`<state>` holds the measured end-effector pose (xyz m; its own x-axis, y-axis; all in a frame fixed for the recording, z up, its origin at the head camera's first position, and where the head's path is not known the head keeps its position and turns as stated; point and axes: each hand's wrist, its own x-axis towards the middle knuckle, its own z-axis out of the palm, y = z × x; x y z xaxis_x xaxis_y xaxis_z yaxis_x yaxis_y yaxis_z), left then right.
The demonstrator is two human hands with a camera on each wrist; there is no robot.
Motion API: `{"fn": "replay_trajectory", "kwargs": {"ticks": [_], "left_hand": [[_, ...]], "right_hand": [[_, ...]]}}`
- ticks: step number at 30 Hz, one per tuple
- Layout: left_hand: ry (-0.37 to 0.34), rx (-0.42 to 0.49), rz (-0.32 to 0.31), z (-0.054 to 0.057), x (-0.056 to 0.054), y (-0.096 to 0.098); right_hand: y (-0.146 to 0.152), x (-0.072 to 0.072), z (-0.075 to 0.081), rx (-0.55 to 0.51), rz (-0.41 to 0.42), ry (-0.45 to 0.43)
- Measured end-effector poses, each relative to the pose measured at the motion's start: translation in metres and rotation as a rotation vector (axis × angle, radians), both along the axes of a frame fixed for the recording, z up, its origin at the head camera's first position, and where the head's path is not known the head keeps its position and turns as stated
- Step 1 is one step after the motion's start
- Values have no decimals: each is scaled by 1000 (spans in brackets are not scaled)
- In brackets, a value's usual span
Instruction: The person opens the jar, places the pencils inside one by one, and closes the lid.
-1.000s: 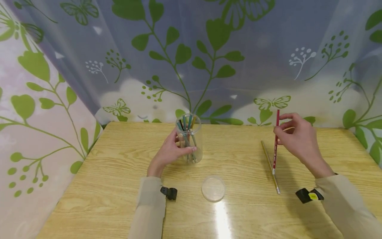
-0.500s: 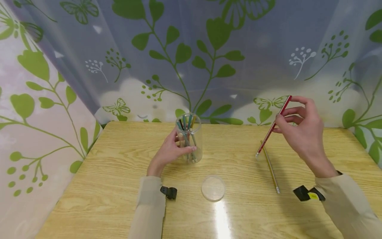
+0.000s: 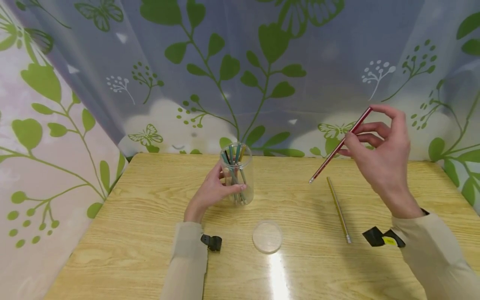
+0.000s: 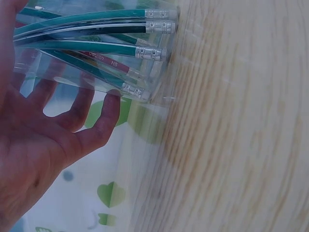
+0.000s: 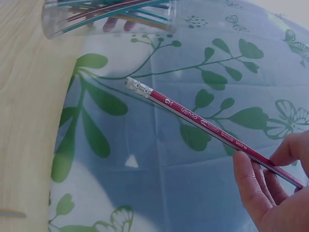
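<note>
My left hand (image 3: pixel 210 189) grips a clear plastic jar (image 3: pixel 248 183) that stands upright on the table, its fingers behind and thumb across the front. Inside lean several pencils (image 4: pixel 116 49), mostly green, one red with "HB" on it, eraser ends down. Over the right side of the table, my right hand (image 3: pixel 386 160) pinches a red pencil (image 3: pixel 337 146) between thumb and fingers. That pencil slants, with its white eraser end low and toward the jar, apart from the table. Below it a yellow pencil (image 3: pixel 339 210) lies on the tabletop.
A round clear lid (image 3: pixel 267 236) lies flat on the wooden table (image 3: pixel 142 258), in front of the jar. Behind the table's back edge hangs a curtain (image 3: pixel 330 75) printed with leaves and butterflies. Another patterned cloth (image 3: pixel 41 166) borders the left side.
My right hand has risen with the red pencil, which has turned from nearly upright to a slant, its eraser end swinging left and up. The left hand and jar have stayed put.
</note>
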<state>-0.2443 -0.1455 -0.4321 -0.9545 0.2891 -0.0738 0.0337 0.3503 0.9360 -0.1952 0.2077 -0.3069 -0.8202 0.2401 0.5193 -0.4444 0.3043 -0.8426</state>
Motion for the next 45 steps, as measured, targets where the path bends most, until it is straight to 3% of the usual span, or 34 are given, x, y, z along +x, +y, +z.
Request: {"fn": "replay_trajectory", "kwargs": {"ticks": [4,12,19,25,30,45], "left_hand": [[-4,6,-1,0,1,0],[-2,6,-5,1,1,0],[0,7,0,0,1,0],[3,1,0,0,1,0],[8,1,2,0,1,0],[39,26,-17,0,0,1]], "right_hand": [[-7,0,6,-36,29,54],[-27,-2,21,-259,210,210],[-44,-2,28,-235,236,309],[-55,-3,32,-269,279,354],[-66,-4,34,-237,281,395],[-97,-13,36,-186,345,422]]}}
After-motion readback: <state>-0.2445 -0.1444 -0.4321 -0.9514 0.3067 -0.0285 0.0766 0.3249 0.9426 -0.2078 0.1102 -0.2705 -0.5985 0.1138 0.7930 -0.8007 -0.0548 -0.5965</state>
